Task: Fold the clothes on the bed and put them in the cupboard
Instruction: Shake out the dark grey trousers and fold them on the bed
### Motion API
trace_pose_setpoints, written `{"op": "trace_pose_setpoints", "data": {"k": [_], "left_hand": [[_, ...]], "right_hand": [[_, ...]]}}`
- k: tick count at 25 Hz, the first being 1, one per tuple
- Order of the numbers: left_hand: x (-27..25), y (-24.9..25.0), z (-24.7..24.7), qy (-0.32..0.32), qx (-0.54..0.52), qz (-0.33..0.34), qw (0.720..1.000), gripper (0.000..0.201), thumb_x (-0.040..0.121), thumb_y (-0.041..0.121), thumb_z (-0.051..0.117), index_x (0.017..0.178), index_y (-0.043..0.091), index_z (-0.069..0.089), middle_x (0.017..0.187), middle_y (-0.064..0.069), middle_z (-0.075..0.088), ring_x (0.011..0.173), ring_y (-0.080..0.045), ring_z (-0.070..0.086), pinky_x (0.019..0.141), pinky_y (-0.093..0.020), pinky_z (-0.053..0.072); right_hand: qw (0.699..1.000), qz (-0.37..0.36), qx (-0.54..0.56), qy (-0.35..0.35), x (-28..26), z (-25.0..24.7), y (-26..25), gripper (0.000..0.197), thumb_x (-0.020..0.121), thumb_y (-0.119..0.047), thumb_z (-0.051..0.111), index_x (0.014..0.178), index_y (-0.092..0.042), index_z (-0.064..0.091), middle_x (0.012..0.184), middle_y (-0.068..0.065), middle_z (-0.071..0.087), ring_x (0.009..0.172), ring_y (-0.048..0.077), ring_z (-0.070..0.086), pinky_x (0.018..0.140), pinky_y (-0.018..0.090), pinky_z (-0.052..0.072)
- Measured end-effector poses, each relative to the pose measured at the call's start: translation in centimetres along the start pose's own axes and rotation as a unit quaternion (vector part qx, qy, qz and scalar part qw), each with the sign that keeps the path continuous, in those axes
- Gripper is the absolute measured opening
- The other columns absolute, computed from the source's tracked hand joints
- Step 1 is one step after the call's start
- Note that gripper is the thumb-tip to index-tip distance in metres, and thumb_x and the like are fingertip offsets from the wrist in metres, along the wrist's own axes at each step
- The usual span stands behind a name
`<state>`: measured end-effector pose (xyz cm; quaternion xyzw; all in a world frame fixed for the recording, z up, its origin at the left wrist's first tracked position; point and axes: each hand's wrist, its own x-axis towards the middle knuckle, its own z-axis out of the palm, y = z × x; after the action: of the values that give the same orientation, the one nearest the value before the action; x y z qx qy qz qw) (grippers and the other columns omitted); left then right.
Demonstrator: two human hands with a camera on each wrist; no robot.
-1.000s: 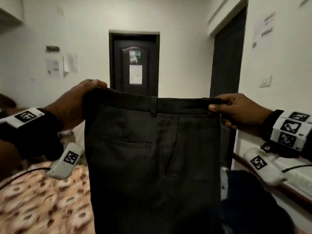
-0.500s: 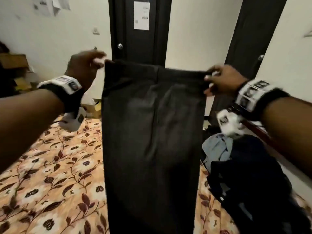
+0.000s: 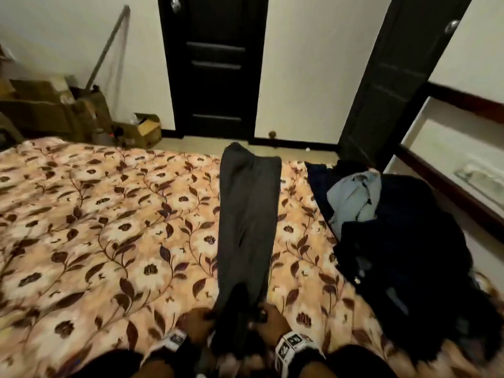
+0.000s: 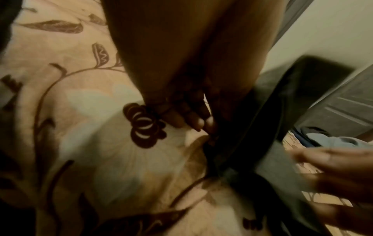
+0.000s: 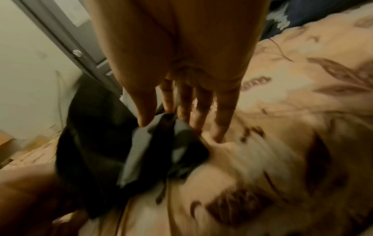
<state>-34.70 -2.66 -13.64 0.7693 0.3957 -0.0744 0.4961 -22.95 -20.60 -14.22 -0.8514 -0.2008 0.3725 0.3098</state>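
Note:
Dark grey trousers (image 3: 248,219) lie stretched lengthwise on the floral bedspread (image 3: 109,227), legs pointing towards the far edge. Their near end is bunched between my two hands at the bottom of the head view. My left hand (image 3: 197,320) pinches the left edge of the cloth, its fingertips (image 4: 201,123) curled against the dark fabric (image 4: 262,111). My right hand (image 3: 268,319) grips the right edge, with the thumb and fingers (image 5: 167,103) closed on a grey fold (image 5: 153,143). The wrist views are blurred.
A heap of dark clothes (image 3: 403,241) with a light blue shirt (image 3: 354,197) lies on the bed's right side. Beyond it an open dark cupboard door (image 3: 395,77) and a pale shelf (image 3: 458,148). Cardboard boxes (image 3: 54,110) stand back left, a dark room door (image 3: 215,64) straight ahead.
The trousers, held up in the air by the waistband before, have been lowered and laid out on the bed. Both hands dropped to the near edge, closer together.

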Motion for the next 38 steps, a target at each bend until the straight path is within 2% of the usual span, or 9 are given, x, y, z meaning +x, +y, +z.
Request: {"op": "trace_pose_setpoints", "data": {"k": [4, 8, 11, 15, 19, 25, 28, 34, 38], "left_hand": [[-2.2, -0.2, 2.9, -0.024, -0.210, -0.083, 0.974, 0.004, 0.093, 0.012, 0.063, 0.097, 0.011, 0.064, 0.059, -0.006, 0.057, 0.046, -0.017, 0.049, 0.042, -0.023, 0.040], [-0.1, 1.3, 3.5, 0.003, -0.296, -0.063, 0.953, 0.029, 0.097, 0.012, 0.055, 0.125, 0.020, 0.050, 0.092, -0.015, 0.064, 0.073, -0.026, 0.062, 0.061, -0.032, 0.050], [-1.2, 1.9, 4.8, -0.021, -0.324, -0.038, 0.945, 0.036, 0.090, 0.003, 0.063, 0.120, 0.023, 0.056, 0.107, -0.015, 0.066, 0.096, -0.032, 0.066, 0.079, -0.040, 0.056], [-4.4, 3.7, 3.5, -0.038, -0.365, -0.030, 0.930, 0.025, 0.082, -0.015, 0.062, 0.096, 0.006, 0.064, 0.096, -0.017, 0.067, 0.080, -0.027, 0.066, 0.069, -0.034, 0.055], [-9.2, 4.2, -1.3, 0.016, -0.518, 0.037, 0.854, 0.040, 0.085, -0.017, 0.044, 0.111, 0.010, 0.059, 0.098, -0.011, 0.064, 0.077, -0.025, 0.058, 0.057, -0.033, 0.047], [-10.9, 1.1, 1.7, 0.023, -0.572, -0.074, 0.817, 0.061, 0.081, -0.013, 0.033, 0.130, 0.020, 0.051, 0.097, -0.015, 0.059, 0.059, -0.021, 0.049, 0.049, -0.027, 0.035], [-11.1, 1.3, 1.7, 0.030, -0.601, -0.086, 0.794, 0.069, 0.079, -0.015, 0.032, 0.129, 0.029, 0.050, 0.116, -0.019, 0.056, 0.068, -0.024, 0.049, 0.047, -0.028, 0.037], [-13.2, 2.2, 1.1, -0.017, -0.711, -0.097, 0.696, 0.047, 0.072, 0.001, 0.033, 0.109, 0.007, 0.060, 0.091, -0.017, 0.068, 0.069, -0.025, 0.052, 0.040, -0.019, 0.034], [-14.2, 4.5, 0.6, -0.016, -0.766, -0.099, 0.635, 0.036, 0.098, 0.027, 0.047, 0.117, 0.000, 0.060, 0.098, -0.020, 0.070, 0.070, -0.023, 0.066, 0.042, -0.025, 0.049]], "right_hand": [[0.983, 0.081, 0.149, 0.066, -0.3, 0.8, -0.3, 0.045, 0.091, -0.036, 0.060, 0.128, -0.013, 0.050, 0.128, 0.010, 0.059, 0.114, 0.030, 0.057, 0.094, 0.032, 0.045], [0.974, 0.082, 0.174, 0.119, 0.5, -0.7, -2.3, 0.064, 0.092, -0.035, 0.060, 0.145, -0.013, 0.034, 0.141, 0.014, 0.048, 0.128, 0.034, 0.047, 0.100, 0.032, 0.039], [0.980, 0.025, 0.179, 0.079, 1.3, -0.3, -0.9, 0.049, 0.087, -0.011, 0.065, 0.134, -0.012, 0.049, 0.121, 0.012, 0.063, 0.115, 0.032, 0.058, 0.097, 0.037, 0.047], [0.986, -0.022, 0.161, 0.047, -0.1, -1.9, -0.6, 0.031, 0.078, 0.012, 0.064, 0.072, -0.017, 0.070, 0.072, -0.003, 0.066, 0.079, 0.022, 0.062, 0.081, 0.038, 0.053], [0.941, -0.035, 0.270, 0.200, -4.9, -8.9, -0.1, 0.027, 0.082, 0.013, 0.056, 0.074, -0.011, 0.065, 0.078, 0.006, 0.066, 0.075, 0.018, 0.060, 0.072, 0.026, 0.050], [0.983, 0.107, 0.066, 0.133, -5.3, -6.0, 2.3, 0.016, 0.081, -0.006, 0.064, 0.095, -0.013, 0.061, 0.100, 0.016, 0.067, 0.083, 0.033, 0.065, 0.076, 0.040, 0.056], [0.986, 0.129, 0.042, 0.100, -4.4, -3.2, 2.6, 0.059, 0.074, -0.016, 0.077, 0.126, -0.012, 0.049, 0.121, 0.014, 0.060, 0.106, 0.033, 0.060, 0.089, 0.040, 0.051], [0.975, 0.104, -0.190, 0.042, -3.8, -0.5, 3.2, 0.071, 0.077, -0.037, 0.075, 0.135, -0.009, 0.045, 0.135, 0.014, 0.051, 0.120, 0.031, 0.052, 0.099, 0.036, 0.046], [0.956, 0.052, -0.259, 0.127, -4.5, -0.2, 2.2, 0.037, 0.093, -0.026, 0.051, 0.128, -0.016, 0.052, 0.133, 0.008, 0.052, 0.122, 0.029, 0.049, 0.099, 0.035, 0.044]]}}
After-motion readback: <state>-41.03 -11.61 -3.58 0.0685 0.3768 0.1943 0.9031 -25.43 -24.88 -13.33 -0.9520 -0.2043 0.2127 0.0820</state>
